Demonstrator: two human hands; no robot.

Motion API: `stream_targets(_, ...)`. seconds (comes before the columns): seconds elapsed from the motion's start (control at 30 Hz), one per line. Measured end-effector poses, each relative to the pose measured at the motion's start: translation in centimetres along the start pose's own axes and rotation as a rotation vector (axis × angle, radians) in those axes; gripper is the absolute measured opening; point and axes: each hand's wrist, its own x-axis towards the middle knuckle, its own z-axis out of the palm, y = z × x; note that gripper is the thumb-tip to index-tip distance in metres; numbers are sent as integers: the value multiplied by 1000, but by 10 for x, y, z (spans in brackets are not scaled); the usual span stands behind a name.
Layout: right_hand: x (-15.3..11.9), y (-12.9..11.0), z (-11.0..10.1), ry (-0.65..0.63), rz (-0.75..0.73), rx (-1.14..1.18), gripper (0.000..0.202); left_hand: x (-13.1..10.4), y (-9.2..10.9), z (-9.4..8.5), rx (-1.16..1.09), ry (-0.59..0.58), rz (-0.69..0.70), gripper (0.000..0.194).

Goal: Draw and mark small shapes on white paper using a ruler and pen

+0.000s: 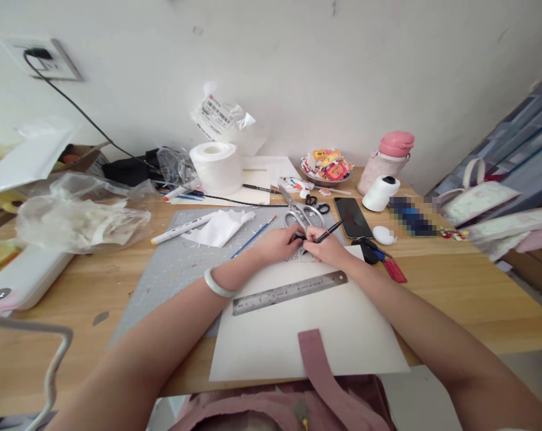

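My right hand (323,245) grips a black pen (334,228), its tip low over a white sheet of paper (293,335). Small line drawings (307,257) show on the paper beneath the hands. Close beside it, my left hand (280,244) has its fingers closed near the sheet's top edge; a small dark thing shows at the fingertips, too small to name. A steel ruler (289,293) lies slanted across the paper below both hands. Just beyond the fingers are silver-handled scissors (293,206).
A grey cutting mat (163,287) lies under the paper, with a crumpled tissue (221,228), a marker (181,228) and a blue brush (253,236). Behind stand a tissue roll (216,170) and a bowl (327,176). A phone (352,217), thread cone (380,194) and pink-lidded bottle (387,158) are rightward.
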Motion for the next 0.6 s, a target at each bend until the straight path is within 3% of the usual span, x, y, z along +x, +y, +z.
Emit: stream_targets(0.6, -1, -4, 1, 14, -3, -56, 16, 0, 1, 0, 7, 6, -10, 27)
